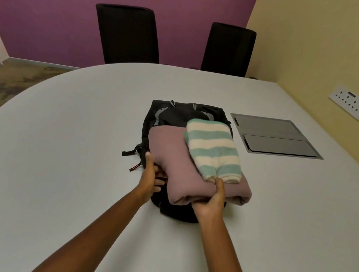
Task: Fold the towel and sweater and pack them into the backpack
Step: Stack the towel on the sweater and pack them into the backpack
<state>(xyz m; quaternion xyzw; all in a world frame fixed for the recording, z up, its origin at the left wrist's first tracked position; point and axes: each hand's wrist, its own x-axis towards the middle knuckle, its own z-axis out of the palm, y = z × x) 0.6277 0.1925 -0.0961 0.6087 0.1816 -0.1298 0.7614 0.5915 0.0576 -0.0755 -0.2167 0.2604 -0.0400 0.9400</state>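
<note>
Nearest to me, two bare forearms reach out over the pale table [55,139], well apart from each other. The right hand [209,203] is clamped on the near folded edge of the sweater [177,159]. Its thumb lies on top, the tip just touching the near end of the towel [212,149], and its fingers are wrapped under the fold, out of sight. The left hand [151,179] is at the sweater's near-left corner. The thumb stands up against the side of the fabric and the fingers are curled in beneath the edge, so it holds the sweater from that side. Whether those fingertips also catch the dark cloth below, I cannot tell.

The sweater is a dusty pink, folded into a thick slab. The towel, striped mint green and cream, lies folded on the sweater's right half, running away from the hands. Both sit on top of the black backpack [177,112], which lies flat on the table. Its far end with grey trim shows beyond the sweater, its near end bulges out under the hands, and a strap trails off to the left.

Just right of the backpack a grey metal panel [274,137] is set flush into the tabletop. Beyond the table stand two black chairs [126,33] against a purple wall. White wall sockets [351,103] are mounted on the yellow wall to the right.
</note>
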